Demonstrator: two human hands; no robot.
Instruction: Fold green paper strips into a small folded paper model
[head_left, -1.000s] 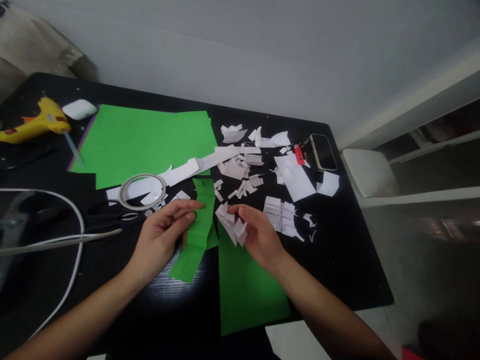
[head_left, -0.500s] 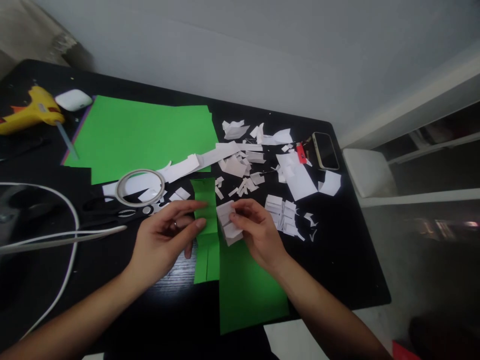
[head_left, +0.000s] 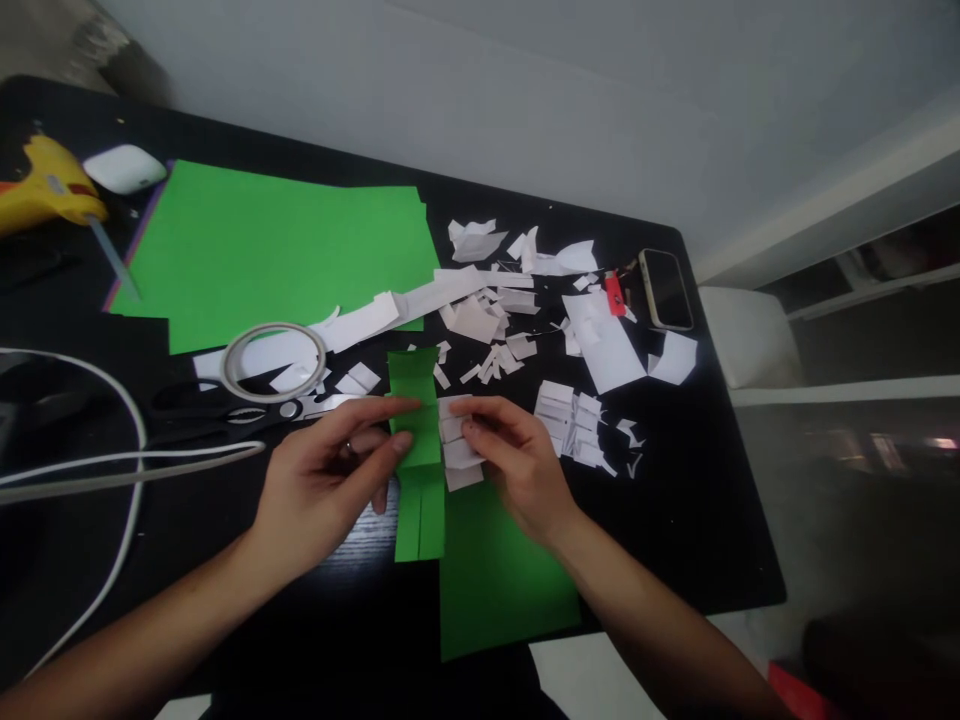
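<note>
My left hand pinches the left edge of a narrow green paper strip with slits cut in its lower end. My right hand grips a small folded white paper piece and holds it against the strip's right edge. Both hands hover just above a black table, over a larger green sheet lying near the front edge.
A big green sheet lies at the back left. A tape roll and black scissors sit left of my hands, with white cables. Several white paper scraps, a phone, a yellow glue gun and a white case lie about.
My right hand brought the white paper piece left until it meets the green strip. The strip turned from slanted to nearly upright in my left hand. The camera shifted slightly.
</note>
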